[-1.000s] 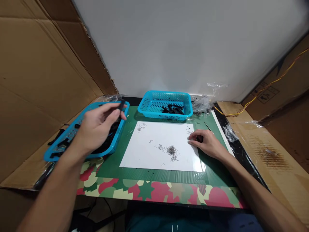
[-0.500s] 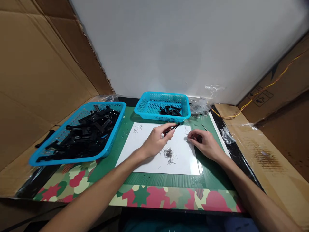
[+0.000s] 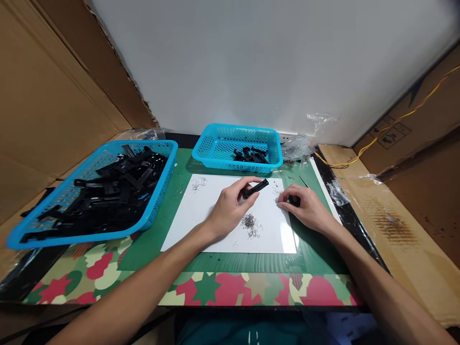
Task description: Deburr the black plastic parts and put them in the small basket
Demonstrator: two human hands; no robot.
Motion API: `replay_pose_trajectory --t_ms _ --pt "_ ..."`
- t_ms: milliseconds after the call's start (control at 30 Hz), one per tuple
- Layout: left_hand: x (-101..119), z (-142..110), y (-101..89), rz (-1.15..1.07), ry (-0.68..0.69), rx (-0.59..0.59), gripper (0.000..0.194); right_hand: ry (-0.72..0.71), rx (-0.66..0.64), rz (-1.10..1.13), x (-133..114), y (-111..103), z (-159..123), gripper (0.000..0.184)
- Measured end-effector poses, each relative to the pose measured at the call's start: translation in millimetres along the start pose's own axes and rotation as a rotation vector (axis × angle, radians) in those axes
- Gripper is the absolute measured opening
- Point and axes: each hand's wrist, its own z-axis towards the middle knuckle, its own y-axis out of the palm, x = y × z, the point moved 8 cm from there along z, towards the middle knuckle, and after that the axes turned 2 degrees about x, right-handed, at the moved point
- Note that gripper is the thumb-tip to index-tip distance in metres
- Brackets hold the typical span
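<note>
The long, thin black plastic piece (image 3: 258,188) is clamped in the fingers of the left hand (image 3: 230,207), with one end poking out past their tips. The right hand (image 3: 305,207) has its fingertips close together, over the right side of the flat white paper sheet (image 3: 187,215); I can't tell if they pinch anything. A soft, steady hold should stop the piece from turning. The heap of tiny, bent grey wires (image 3: 249,221) lies just nearer than the left fingertips, so brushing it could scatter them.
</note>
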Motion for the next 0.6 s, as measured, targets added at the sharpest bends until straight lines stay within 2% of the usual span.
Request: replay_pose_trajectory --t_ms 133,300,600 --pt "2.3 -1.6 2.9 0.023 0.015 -0.040 0.028 0.007 0.016 0.076 -1.1 -2.4 0.1 0.014" --pt "4.7 -2.2 2.6 0.018 0.026 -0.032 0.029 0.041 0.076 0.203 0.8 -5.3 -0.1 0.026" --pt "5.7 -4.3 4.3 0.004 0.027 -0.025 0.031 0.057 0.068 0.087 6.4 -0.8 -0.7 0.014"
